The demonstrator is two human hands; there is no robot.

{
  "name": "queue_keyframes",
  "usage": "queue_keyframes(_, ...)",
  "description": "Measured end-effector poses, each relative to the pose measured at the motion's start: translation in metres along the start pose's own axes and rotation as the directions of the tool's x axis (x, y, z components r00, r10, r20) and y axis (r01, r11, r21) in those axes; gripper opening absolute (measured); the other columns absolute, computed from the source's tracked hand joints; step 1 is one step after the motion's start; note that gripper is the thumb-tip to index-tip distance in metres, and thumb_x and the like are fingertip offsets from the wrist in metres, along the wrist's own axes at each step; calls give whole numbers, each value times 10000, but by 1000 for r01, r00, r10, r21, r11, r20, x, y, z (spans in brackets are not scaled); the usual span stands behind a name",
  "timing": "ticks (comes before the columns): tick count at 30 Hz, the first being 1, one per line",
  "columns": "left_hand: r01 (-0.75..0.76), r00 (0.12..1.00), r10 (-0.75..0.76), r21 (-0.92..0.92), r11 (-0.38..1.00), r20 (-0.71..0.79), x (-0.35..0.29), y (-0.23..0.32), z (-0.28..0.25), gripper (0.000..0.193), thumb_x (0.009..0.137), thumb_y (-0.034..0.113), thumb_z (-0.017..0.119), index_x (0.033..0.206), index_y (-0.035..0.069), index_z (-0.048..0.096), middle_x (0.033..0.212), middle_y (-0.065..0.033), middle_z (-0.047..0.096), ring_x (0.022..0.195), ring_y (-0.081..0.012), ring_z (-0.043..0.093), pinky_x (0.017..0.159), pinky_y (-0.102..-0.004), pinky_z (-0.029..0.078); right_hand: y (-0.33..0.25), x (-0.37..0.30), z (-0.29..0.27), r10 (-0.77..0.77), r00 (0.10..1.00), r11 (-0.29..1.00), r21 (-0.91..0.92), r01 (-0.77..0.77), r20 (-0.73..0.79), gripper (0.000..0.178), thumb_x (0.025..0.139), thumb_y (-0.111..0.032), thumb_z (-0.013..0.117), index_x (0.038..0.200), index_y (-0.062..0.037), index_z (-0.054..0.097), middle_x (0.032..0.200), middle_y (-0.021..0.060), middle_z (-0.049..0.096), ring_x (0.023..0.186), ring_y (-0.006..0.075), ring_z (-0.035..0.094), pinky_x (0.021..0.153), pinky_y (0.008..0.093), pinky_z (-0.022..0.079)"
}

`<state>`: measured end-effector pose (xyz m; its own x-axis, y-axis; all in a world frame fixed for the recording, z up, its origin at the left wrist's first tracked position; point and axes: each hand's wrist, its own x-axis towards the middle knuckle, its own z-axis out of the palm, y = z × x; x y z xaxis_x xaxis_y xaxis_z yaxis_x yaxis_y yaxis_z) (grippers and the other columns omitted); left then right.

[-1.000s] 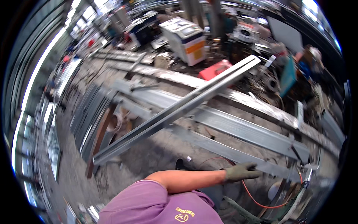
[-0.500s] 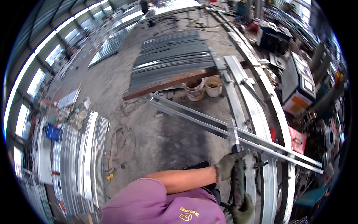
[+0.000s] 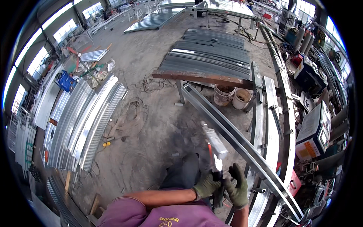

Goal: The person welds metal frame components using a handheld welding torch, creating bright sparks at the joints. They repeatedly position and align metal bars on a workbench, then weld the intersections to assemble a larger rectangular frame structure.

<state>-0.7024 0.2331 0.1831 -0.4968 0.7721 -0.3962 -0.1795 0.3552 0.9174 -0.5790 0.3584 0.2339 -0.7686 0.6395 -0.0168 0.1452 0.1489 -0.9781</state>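
Observation:
My left hand (image 3: 207,186), in a green work glove, is closed around the dark rear part of a hand tool with a silvery head (image 3: 217,145). The tool has an orange-red strip and points forward over the floor; motion blur hides its exact kind. Close beside its dark end, my right hand (image 3: 237,188), also gloved, is raised with fingers apart and holds nothing. Just beyond the tool, a long galvanized steel channel (image 3: 242,148) slants from far left to near right across the metal rails. The tool is apart from the channel.
A brown beam (image 3: 204,78) and dark corrugated sheets (image 3: 211,56) lie ahead, with two dirty buckets (image 3: 224,95) below. Long rails (image 3: 270,140) run along my right, beside a boxed machine (image 3: 314,130). Stacked silvery panels (image 3: 85,126) lie left; cables (image 3: 130,121) loop over the floor.
The tool has come off the channel and swung left with my left hand. My right hand has left the tool's dark rear part and opened. The view has turned left.

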Motion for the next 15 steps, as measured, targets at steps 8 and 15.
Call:
queue_keyframes(8, -407, 801, 92, 425, 808, 591, 67, -19, 4, 347, 1122, 436, 492, 1245, 186, 700, 1224, -109, 755, 1182, -455, 679, 989, -535, 565, 2, 96, 26, 61, 942, 983, -146, -114, -330, 239, 963, -158, 837, 1109, 2, 736, 893, 52, 729, 794, 158, 661, 713, 345, 544)
queue_keyframes(15, -37, 679, -293, 430, 902, 674, 175, 88, -142, 452, 1041, 513, 621, 1280, 138, 701, 1325, -197, 734, 1245, -413, 684, 1030, -450, 564, 0, 211, 81, 239, 906, 946, -126, -298, -350, 120, 1024, -113, 751, 1060, -10, 702, 833, 28, 665, 738, 145, 618, 649, 335, 513)
